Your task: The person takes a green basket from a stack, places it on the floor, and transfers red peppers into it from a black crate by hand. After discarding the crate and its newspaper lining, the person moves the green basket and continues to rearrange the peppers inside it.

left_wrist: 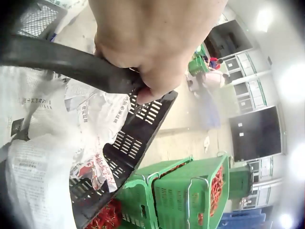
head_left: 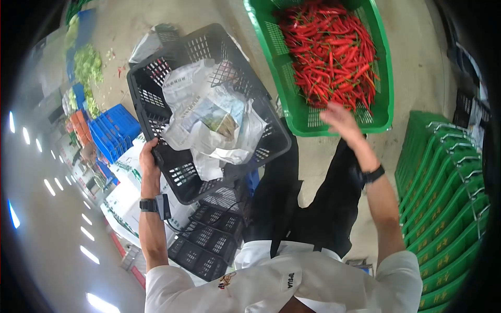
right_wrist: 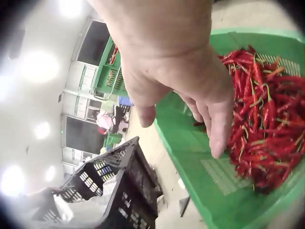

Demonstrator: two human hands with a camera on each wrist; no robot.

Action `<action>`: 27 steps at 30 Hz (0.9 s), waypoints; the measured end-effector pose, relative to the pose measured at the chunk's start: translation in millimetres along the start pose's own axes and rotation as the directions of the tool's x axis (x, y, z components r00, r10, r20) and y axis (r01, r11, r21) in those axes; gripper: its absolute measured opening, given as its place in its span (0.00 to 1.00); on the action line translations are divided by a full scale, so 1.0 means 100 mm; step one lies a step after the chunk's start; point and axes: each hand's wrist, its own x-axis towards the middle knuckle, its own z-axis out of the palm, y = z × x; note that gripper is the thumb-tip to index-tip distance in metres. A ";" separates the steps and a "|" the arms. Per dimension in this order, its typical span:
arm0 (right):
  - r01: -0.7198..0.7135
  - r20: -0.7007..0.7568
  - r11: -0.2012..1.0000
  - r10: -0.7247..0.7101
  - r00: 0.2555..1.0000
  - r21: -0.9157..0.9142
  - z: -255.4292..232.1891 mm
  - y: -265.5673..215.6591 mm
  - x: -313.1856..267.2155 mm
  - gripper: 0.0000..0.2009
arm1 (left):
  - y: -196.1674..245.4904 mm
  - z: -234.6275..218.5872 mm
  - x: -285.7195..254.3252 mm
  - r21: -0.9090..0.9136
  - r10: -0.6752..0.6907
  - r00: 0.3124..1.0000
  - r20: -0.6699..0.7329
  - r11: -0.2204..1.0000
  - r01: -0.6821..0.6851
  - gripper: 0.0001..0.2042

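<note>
My left hand (head_left: 148, 152) (left_wrist: 152, 57) grips the rim of a black plastic crate (head_left: 172, 88) (left_wrist: 138, 124) and holds it tilted off the floor. Crumpled newspaper (head_left: 211, 115) (left_wrist: 43, 143) lines the crate. My right hand (head_left: 342, 119) (right_wrist: 190, 90) hangs with straight fingers above the near edge of a green crate (head_left: 313, 117) (right_wrist: 190, 167). That green crate is filled with red chilli peppers (head_left: 331, 49) (right_wrist: 262, 124). The right hand holds nothing.
More black crates (head_left: 209, 240) are stacked below the lifted one. A tall stack of green crates (head_left: 443, 208) stands at the right. Blue crates (head_left: 112, 130) and white boxes (head_left: 122, 198) sit at the left, with green vegetables (head_left: 86, 65) on the floor beyond.
</note>
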 end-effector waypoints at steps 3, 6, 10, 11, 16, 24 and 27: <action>-0.130 0.191 0.971 0.092 0.977 0.200 0.41 0.08 -0.54 0.36 | -0.22 -0.21 -0.24 -0.156 -0.116 0.990 -0.075 0.982 0.103 0.08; -0.291 0.364 0.925 0.191 0.912 0.245 0.86 0.13 -0.91 0.37 | -0.50 -0.21 -0.48 -0.331 -0.094 0.992 -0.081 0.942 0.062 0.09; -0.294 0.394 0.915 0.170 0.903 0.277 1.44 -0.12 -1.17 0.45 | -0.70 -0.11 -0.83 -0.461 -0.047 0.992 -0.121 0.887 -0.015 0.09; -0.281 0.385 0.915 0.158 0.909 0.288 1.54 -0.30 -1.23 0.49 | -0.70 -0.05 -0.92 -0.485 -0.043 0.993 -0.114 0.874 -0.017 0.09; -0.182 0.194 0.924 0.121 0.974 0.336 1.96 -0.79 -1.53 0.52 | -0.64 -0.05 -1.07 -0.641 0.034 0.998 -0.056 0.765 -0.062 0.07; 0.318 -0.281 0.902 -0.237 0.930 0.291 2.47 -0.62 -2.06 0.25 | -0.45 -0.35 -1.71 -0.339 0.239 0.968 0.080 0.919 -0.200 0.12; 0.356 -0.381 0.880 -0.227 0.896 0.313 2.72 -0.60 -2.57 0.23 | -0.66 -0.79 -1.51 -0.259 0.476 0.812 0.338 0.876 -0.406 0.14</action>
